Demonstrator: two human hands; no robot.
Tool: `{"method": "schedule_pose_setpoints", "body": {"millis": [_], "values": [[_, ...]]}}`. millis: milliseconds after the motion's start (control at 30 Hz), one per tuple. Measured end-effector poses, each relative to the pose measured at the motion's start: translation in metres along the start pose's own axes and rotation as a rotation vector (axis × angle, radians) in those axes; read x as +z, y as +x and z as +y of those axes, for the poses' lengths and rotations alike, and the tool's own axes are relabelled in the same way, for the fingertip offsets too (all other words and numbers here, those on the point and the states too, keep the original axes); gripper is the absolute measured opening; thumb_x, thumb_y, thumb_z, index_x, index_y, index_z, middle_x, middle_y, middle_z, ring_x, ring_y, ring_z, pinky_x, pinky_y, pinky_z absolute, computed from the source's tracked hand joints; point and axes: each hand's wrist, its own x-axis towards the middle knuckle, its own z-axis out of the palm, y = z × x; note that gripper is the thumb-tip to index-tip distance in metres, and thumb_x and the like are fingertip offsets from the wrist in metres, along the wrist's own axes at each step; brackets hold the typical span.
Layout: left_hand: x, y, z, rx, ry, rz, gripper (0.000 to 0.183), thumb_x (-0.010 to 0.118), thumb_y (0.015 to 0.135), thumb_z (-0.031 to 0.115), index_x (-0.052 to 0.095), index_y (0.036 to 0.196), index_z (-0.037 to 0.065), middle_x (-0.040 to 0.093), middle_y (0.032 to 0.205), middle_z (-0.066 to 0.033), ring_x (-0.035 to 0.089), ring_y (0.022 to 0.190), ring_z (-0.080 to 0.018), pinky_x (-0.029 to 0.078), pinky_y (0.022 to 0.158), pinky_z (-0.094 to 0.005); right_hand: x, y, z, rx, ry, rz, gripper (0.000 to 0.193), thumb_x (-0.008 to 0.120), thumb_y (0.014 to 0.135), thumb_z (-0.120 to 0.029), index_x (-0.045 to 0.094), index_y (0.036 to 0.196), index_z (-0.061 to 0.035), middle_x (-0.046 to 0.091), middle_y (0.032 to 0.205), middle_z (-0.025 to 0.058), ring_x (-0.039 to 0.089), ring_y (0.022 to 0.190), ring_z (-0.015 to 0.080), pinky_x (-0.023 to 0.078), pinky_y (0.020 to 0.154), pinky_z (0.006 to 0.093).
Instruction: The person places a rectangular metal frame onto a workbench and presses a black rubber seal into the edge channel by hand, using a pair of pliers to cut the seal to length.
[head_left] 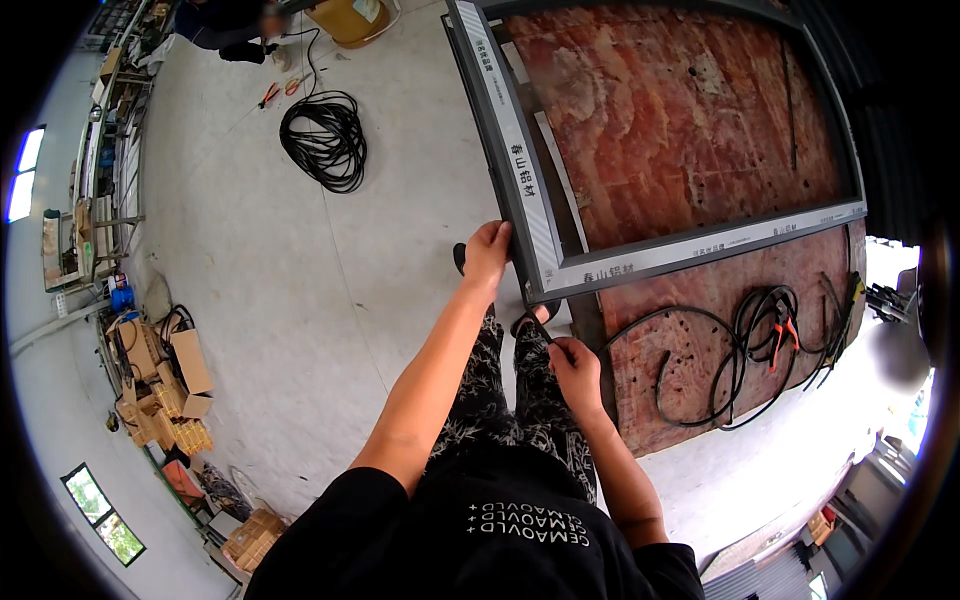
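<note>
A dark grey metal window frame (712, 241) with printed protective film lies on a red-brown worktable (690, 120), its near left corner in front of me. My left hand (486, 258) is closed at the outer side of the frame, just short of that corner; its fingertips are partly hidden against the edge. Below the corner, my right hand (577, 374) pinches a thin black strip (540, 328), which looks like rubber seal. The strip runs up from my fingers toward the corner. Where it passes along the frame's side is hard to make out.
On the worktable's near part lie loose black strip loops (740, 355) and orange-handled pliers (783, 340). A black coil (324, 142) rests on the floor, near orange-handled tools (270, 95). Another person (225, 25) is beside a yellow bucket (350, 22). Cardboard boxes (190, 360) line the left wall.
</note>
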Motion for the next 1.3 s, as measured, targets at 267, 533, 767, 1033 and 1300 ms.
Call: {"method": "schedule_pose_setpoints", "body": {"millis": [267,533,767,1033,1300], "values": [[0.004,-0.009,-0.013,-0.158,-0.162,0.057,0.032,0.052,0.098,0.028,0.065,0.100,-0.002,0.066,0.083,-0.0186,0.062,0.077,-0.0285,0.047,0.071,-0.0397,0.003,-0.003,-0.005,-0.005,-0.019,-0.003,0.021,0.065,0.089,-0.014,0.066,0.099,0.0041,0.061,0.066,0.0042,0.054,0.059,0.0099,0.043,0.057,0.0267],[0.015,-0.017,-0.020,0.020,0.094,0.155,0.036,0.051,0.100,0.031,0.067,0.100,-0.001,0.063,0.074,-0.0022,0.052,0.063,-0.0096,0.042,0.059,-0.0273,0.002,-0.002,-0.002,-0.036,0.006,0.004,0.020,0.064,0.089,-0.014,0.065,0.100,0.0034,0.061,0.067,0.0037,0.055,0.060,0.0093,0.043,0.056,0.0259],[0.013,-0.028,-0.042,0.126,0.225,0.161,0.038,0.052,0.100,0.031,0.065,0.102,-0.004,0.066,0.078,-0.0096,0.057,0.069,-0.0178,0.044,0.066,-0.0320,0.005,-0.003,-0.002,-0.043,-0.052,-0.016,0.020,0.064,0.089,-0.013,0.065,0.100,0.0039,0.061,0.067,0.0047,0.055,0.060,0.0098,0.044,0.057,0.0267],[0.003,-0.048,-0.041,0.127,0.293,0.045,0.033,0.055,0.099,0.028,0.066,0.093,-0.003,0.049,0.072,0.0019,0.050,0.062,-0.0081,0.041,0.057,-0.0255,0.005,-0.001,-0.004,-0.004,-0.060,-0.006,0.022,0.066,0.088,-0.013,0.065,0.102,0.0042,0.063,0.071,0.0078,0.055,0.062,0.0120,0.044,0.058,0.0283],[-0.020,-0.047,-0.031,-0.088,0.349,-0.287,0.031,0.054,0.100,0.030,0.062,0.106,0.001,0.064,0.089,-0.0020,0.061,0.078,-0.0113,0.051,0.070,-0.0270,-0.009,0.000,-0.058,-0.619,-0.776,0.169,0.018,0.067,0.083,-0.011,0.065,0.101,-0.0066,0.059,0.078,0.0091,0.061,0.073,0.0291,0.050,0.061,0.0390]]}}
